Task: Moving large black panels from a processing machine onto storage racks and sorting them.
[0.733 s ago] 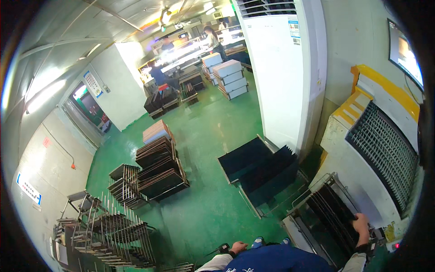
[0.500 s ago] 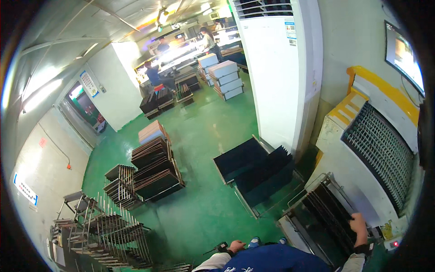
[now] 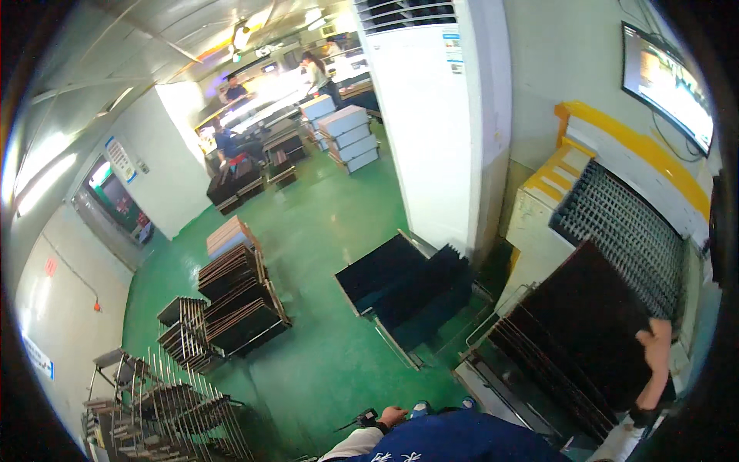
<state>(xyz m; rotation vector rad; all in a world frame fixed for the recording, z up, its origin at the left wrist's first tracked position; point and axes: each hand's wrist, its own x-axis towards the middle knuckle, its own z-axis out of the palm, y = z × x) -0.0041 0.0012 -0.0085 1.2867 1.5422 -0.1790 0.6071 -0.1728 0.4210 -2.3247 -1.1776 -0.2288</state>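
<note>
At the right, my right hand (image 3: 656,346) grips the edge of a large, thin dark panel (image 3: 589,316). The panel leans up out of a rack (image 3: 479,385) that holds several more dark panels on edge, in front of a machine with a slatted grey bed (image 3: 620,223). Low in the middle, my left hand (image 3: 392,416) hangs near my body with loose fingers and no panel in it. A small black device (image 3: 366,417) with a thin rod sits by that wrist.
Ahead, a wire-framed rack (image 3: 400,339) with dark sheets stands by a tall white cabinet unit (image 3: 423,131). To the left are racks of panels (image 3: 242,323) and metal frames (image 3: 192,400). Stacked boxes (image 3: 350,138) and people at a lit bench are far off. A screen (image 3: 666,85) hangs at right.
My right hand has lifted the dark panel partly up from the rack, toward the slatted machine bed. The whole view has shifted slightly to the right. My left hand stays low by my body.
</note>
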